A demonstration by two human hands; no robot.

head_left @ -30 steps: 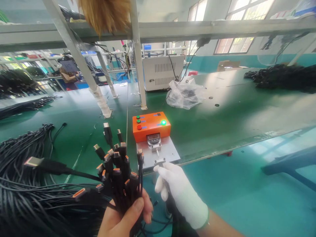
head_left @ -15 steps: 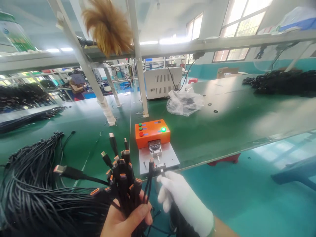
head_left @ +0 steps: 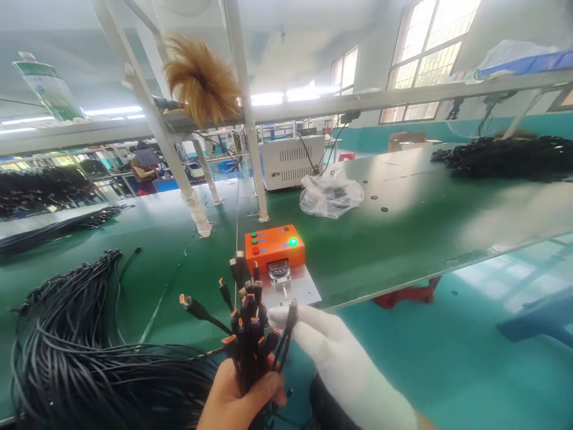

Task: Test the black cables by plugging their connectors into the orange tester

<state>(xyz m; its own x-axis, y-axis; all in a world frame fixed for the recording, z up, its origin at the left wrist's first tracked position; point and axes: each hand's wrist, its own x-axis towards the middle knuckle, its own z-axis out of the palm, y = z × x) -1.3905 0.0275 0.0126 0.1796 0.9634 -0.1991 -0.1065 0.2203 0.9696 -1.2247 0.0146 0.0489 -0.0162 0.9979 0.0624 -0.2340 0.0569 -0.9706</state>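
Note:
My left hand (head_left: 250, 394), bare, is closed around a bundle of black USB cables (head_left: 249, 343), their orange-lined connector ends fanning upward. My right hand (head_left: 333, 349), in a white glove, reaches leftward behind the cable ends at the front of a metal plate (head_left: 308, 289). Its fingers are pressed together, the tips partly covered by cables, so what they hold is not visible. Beyond it stands an orange control box (head_left: 273, 240) with a lit green lamp and a small digital gauge (head_left: 279, 269) on its front side.
A large pile of black cables (head_left: 89, 310) lies on the green table (head_left: 358, 251) at left. Farther back are a clear plastic bag (head_left: 331, 194), a white vented box (head_left: 290, 161) and more dark cables (head_left: 505, 156). Shelf posts (head_left: 250, 131) rise from the tabletop.
My right hand has moved left and forward, behind the cable ends. My left hand with the cable bundle has shifted right, now overlapping the metal plate. The view has tilted up slightly.

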